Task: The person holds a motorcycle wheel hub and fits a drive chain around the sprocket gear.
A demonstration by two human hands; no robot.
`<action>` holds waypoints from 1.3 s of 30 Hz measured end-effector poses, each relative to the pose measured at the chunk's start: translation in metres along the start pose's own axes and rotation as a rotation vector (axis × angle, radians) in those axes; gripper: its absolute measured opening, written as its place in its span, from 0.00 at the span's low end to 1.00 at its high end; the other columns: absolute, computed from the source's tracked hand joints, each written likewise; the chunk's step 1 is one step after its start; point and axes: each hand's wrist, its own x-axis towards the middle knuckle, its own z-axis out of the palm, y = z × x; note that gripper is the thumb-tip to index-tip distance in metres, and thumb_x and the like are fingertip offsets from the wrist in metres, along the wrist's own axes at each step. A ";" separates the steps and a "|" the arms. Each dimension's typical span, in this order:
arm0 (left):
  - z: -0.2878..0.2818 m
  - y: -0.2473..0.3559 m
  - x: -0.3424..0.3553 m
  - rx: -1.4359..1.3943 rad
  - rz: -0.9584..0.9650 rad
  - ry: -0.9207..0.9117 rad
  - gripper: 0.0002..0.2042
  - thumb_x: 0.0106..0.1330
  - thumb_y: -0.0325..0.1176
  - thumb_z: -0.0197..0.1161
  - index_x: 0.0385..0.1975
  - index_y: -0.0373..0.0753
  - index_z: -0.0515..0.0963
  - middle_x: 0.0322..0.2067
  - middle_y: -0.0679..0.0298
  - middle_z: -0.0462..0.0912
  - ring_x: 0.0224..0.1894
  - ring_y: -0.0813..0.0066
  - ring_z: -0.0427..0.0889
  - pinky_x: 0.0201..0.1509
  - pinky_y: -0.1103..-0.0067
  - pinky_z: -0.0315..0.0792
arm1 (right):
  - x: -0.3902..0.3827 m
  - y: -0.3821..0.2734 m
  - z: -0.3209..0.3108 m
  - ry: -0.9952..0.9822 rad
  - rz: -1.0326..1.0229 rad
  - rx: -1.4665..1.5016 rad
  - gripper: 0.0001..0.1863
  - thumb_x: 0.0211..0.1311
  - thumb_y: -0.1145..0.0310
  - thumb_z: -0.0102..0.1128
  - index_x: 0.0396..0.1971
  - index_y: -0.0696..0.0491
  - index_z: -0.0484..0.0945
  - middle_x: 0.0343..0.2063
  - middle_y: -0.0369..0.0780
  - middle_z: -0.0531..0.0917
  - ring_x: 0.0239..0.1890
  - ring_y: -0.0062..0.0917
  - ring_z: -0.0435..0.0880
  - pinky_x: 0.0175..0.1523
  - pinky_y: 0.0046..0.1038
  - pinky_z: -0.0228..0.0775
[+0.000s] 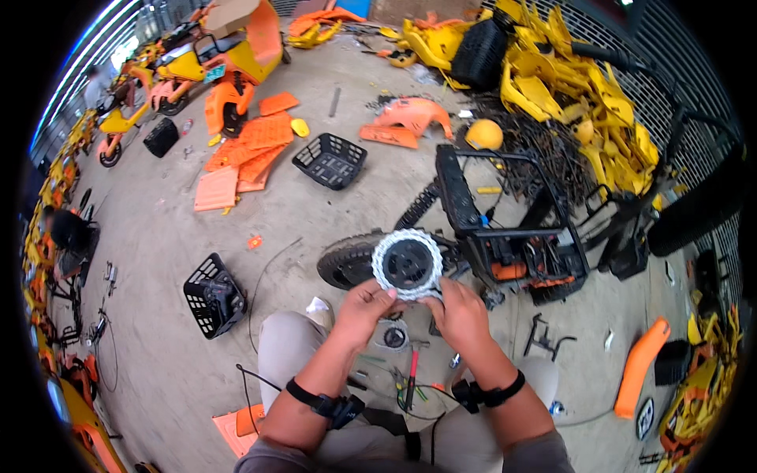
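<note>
Both hands hold up a round part (408, 264), a black disc ringed by a silver, chain-like band. My left hand (363, 311) pinches its lower left rim with thumb and fingers. At the lower right rim, my right hand (461, 314) grips it the same way. Just behind it stands the black frame of a stripped scooter (505, 232), its rear tyre (347, 260) to the left. On the floor below my hands lie a smaller silver toothed ring (392, 337) and a hammer (412, 370) with a red handle, among other hand tools.
A black basket (213, 296) with a dark power tool inside is at left, another basket (330, 162) farther off. Orange panels (256, 146) lie beyond. Yellow body parts (544, 71) are heaped at far right. A long orange panel (641, 366) lies at right.
</note>
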 end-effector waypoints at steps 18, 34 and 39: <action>0.016 0.003 -0.021 -0.249 -0.005 0.093 0.14 0.70 0.30 0.57 0.53 0.42 0.66 0.52 0.60 0.77 0.54 0.62 0.78 0.57 0.60 0.74 | -0.003 -0.019 -0.001 0.068 -0.085 0.044 0.14 0.52 0.65 0.68 0.34 0.57 0.78 0.28 0.45 0.82 0.32 0.40 0.83 0.35 0.38 0.75; -0.003 -0.003 -0.057 -0.191 0.201 0.204 0.15 0.69 0.29 0.59 0.53 0.42 0.68 0.49 0.61 0.79 0.50 0.67 0.80 0.55 0.64 0.74 | -0.019 -0.044 0.008 0.000 -0.241 0.033 0.21 0.50 0.60 0.70 0.39 0.59 0.77 0.28 0.44 0.79 0.34 0.39 0.80 0.38 0.35 0.74; -0.001 -0.005 -0.063 -0.197 0.212 0.213 0.15 0.69 0.29 0.59 0.53 0.41 0.68 0.48 0.61 0.80 0.50 0.67 0.80 0.56 0.64 0.74 | -0.023 -0.046 0.006 0.023 -0.270 -0.024 0.20 0.49 0.60 0.70 0.37 0.58 0.77 0.28 0.42 0.79 0.34 0.37 0.80 0.38 0.34 0.74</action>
